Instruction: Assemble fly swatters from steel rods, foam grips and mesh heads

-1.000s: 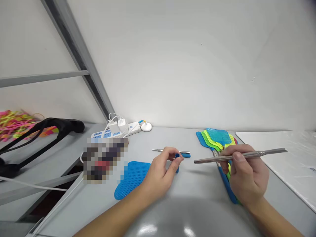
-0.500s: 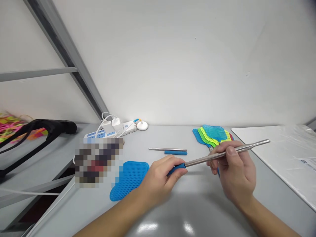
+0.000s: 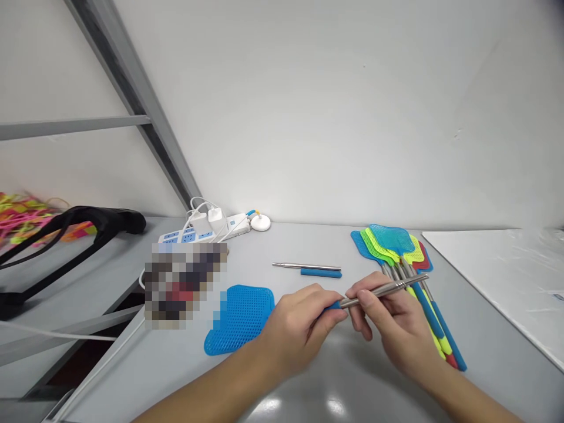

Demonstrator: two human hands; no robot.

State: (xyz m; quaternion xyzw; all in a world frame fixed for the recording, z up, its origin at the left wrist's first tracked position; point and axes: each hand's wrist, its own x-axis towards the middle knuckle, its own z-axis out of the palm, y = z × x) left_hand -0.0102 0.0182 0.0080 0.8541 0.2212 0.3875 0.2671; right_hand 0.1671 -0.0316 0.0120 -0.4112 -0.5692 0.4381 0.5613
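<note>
My left hand [image 3: 297, 323] is closed around a blue handle sleeve [image 3: 333, 306], most of it hidden in the palm. Out of that sleeve runs a metal rod [image 3: 392, 288], slanting up to the right. My right hand [image 3: 396, 323] pinches the rod between thumb and fingers, close to the sleeve. Beside my left wrist lies a blue mesh fly swatter head [image 3: 247, 317]. Farther back, a second metal rod [image 3: 306, 267] rests next to another blue sleeve [image 3: 321, 273]. Behind my right hand is a pile of fly swatters [image 3: 392, 239] in blue, green, yellow and red.
A white power strip [image 3: 194, 236] with plugs and cables stands at the back left, near a round white device [image 3: 260, 222]. A pixelated patch covers something in front of it. A black frame [image 3: 106, 223] lies at far left. White wrapped sheeting [image 3: 506, 264] lies right.
My right hand has slid left along the rod toward my left hand. Less of the rod shows now. The view has shifted slightly, uncovering the swatter handles on the right.
</note>
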